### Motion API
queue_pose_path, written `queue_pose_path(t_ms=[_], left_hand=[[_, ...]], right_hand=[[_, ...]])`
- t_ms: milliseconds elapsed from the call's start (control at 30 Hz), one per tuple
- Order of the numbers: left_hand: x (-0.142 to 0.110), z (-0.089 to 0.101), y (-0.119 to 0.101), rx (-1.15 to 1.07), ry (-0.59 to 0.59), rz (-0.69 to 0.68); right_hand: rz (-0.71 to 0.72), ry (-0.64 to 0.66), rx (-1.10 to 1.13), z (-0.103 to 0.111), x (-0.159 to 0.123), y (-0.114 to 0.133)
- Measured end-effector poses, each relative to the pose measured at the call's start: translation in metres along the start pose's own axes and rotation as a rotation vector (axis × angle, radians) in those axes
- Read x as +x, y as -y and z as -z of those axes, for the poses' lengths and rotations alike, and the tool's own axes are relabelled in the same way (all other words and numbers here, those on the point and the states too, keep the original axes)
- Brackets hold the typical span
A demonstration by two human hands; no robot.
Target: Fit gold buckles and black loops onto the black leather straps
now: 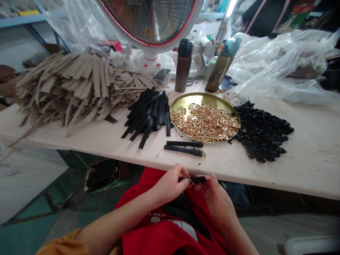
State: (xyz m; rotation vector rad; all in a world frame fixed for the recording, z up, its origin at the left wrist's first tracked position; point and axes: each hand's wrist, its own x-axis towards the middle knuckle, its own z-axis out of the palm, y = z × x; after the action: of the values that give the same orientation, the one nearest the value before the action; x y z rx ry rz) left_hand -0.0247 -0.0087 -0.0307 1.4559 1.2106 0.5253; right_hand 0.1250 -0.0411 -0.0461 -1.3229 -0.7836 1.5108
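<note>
Just below the table's front edge, my left hand [171,182] pinches a short black strap [199,179] close to a small gold buckle [191,180] on it. The fingers of my right hand [216,198] are closed on the strap's other end. Two black straps with gold buckles [183,150] lie on the table in front of my hands. Behind them, a round gold tray [225,101] holds a heap of loose gold buckles [207,122]. A pile of flat black straps [151,115] lies left of the tray, and small black loops [264,131] are heaped to its right.
Greyish-beige strips [77,81] form a large pile at the left. A fan [151,21], two bottles [183,67] and clear plastic sheeting [281,67] stand or lie along the back. Beneath the table at the left is a box of black straps [105,175].
</note>
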Motion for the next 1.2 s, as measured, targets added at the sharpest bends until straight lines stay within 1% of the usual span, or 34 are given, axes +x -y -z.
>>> queue_pose_path(t_ms=[100, 167, 200, 300, 367, 467, 533, 600, 700, 767, 833, 900, 967, 1000, 1033, 1133, 1200], left_hand=[[0.001, -0.004, -0.003, 0.038, -0.009, -0.020], [0.001, -0.006, -0.004, 0.048, -0.004, -0.010], [0.002, -0.006, -0.004, 0.053, 0.001, 0.002], [0.002, -0.003, -0.005, 0.117, 0.010, 0.020], [0.001, 0.001, -0.006, 0.202, 0.020, 0.023], [0.001, 0.004, -0.007, 0.308, 0.050, 0.043], [0.001, 0.003, -0.006, 0.337, 0.053, 0.050], [0.000, 0.002, -0.004, 0.342, 0.052, 0.048], [-0.004, 0.002, -0.002, 0.353, 0.077, 0.051], [-0.009, 0.006, -0.002, 0.331, 0.102, 0.066], [-0.015, 0.009, -0.001, 0.224, 0.143, 0.094], [-0.021, 0.012, 0.001, 0.049, 0.206, 0.137], [-0.026, 0.013, 0.004, -0.108, 0.257, 0.192], [-0.028, 0.013, 0.006, -0.159, 0.269, 0.212], [-0.030, 0.012, 0.008, -0.194, 0.274, 0.224], [-0.034, 0.007, 0.012, -0.232, 0.276, 0.215], [-0.036, 0.006, 0.013, -0.249, 0.289, 0.211]], right_hand=[[-0.057, 0.047, 0.078, 0.000, 0.002, -0.001], [-0.082, 0.041, 0.076, 0.001, 0.004, -0.004], [-0.111, 0.059, 0.085, 0.002, 0.005, -0.006], [-0.242, 0.190, 0.192, 0.007, 0.006, -0.013], [-0.310, 0.244, 0.280, 0.010, 0.006, -0.017], [-0.341, 0.272, 0.362, 0.010, 0.006, -0.019], [-0.336, 0.300, 0.402, 0.009, 0.005, -0.018], [-0.331, 0.292, 0.402, 0.008, 0.003, -0.017], [-0.338, 0.237, 0.351, 0.008, 0.000, -0.018], [-0.317, 0.184, 0.292, 0.007, -0.003, -0.019], [-0.246, 0.105, 0.161, 0.006, -0.005, -0.019], [-0.130, 0.007, -0.011, 0.003, -0.007, -0.017], [-0.034, -0.056, -0.130, 0.001, -0.009, -0.015], [-0.015, -0.053, -0.163, 0.000, -0.010, -0.015], [-0.021, -0.018, -0.189, -0.001, -0.012, -0.015], [-0.089, 0.136, -0.251, -0.001, -0.017, -0.018], [-0.087, 0.156, -0.274, -0.001, -0.021, -0.022]])
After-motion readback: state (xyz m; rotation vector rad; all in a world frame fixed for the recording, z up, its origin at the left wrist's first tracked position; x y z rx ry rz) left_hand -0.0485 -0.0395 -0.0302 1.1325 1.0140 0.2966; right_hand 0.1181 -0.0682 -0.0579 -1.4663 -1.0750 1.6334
